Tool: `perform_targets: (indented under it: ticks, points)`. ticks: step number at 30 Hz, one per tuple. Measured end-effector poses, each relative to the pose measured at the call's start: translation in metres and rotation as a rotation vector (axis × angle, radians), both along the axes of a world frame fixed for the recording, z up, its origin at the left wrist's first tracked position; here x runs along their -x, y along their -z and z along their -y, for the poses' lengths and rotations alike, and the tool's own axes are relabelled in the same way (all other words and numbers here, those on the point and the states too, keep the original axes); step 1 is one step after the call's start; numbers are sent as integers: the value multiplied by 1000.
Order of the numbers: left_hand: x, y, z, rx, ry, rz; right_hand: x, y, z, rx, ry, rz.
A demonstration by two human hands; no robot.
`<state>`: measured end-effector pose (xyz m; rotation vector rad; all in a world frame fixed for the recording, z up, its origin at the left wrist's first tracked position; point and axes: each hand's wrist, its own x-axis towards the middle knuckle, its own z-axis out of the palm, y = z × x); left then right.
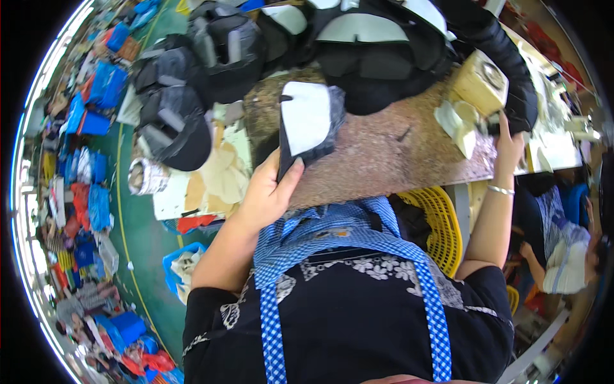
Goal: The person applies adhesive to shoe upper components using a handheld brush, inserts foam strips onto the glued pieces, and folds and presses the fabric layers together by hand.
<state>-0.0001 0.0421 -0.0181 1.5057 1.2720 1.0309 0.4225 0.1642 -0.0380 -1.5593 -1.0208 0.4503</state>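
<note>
My left hand (272, 191) pinches the lower edge of a black fabric piece with a white panel (307, 121) on its face, thumb on top. The piece is held over the near part of a worn brown worktable (384, 146). My right hand (510, 146) reaches to the table's right side, by the lower corner of a cream box-shaped container (481, 83) with a round opening. Its fingers look curled, partly hidden beside the container, and what they hold cannot be made out. A crumpled whitish, stained piece (457, 125) lies against the container.
Black pieces with white panels (364, 51) are heaped at the back, more black pieces (173, 115) at the left. A white tub (147, 177) stands near cream scraps (220, 173). Below the table sits a yellow basket (451, 230). Another person (566, 256) is at the right.
</note>
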Motion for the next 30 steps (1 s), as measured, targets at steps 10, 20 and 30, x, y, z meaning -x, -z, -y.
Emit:
perform_targets:
  ticks: [10,20,30]
  points:
    - [-25,-47,-2,374,113,909,208,-80,75,-409,-1052,-177]
    - [-19,-42,0,407,24,1092,236,-71,87,-465,-1364,89]
    - [1,-17,2,523,149,1365,218,-64,79,-206,-1056,-234]
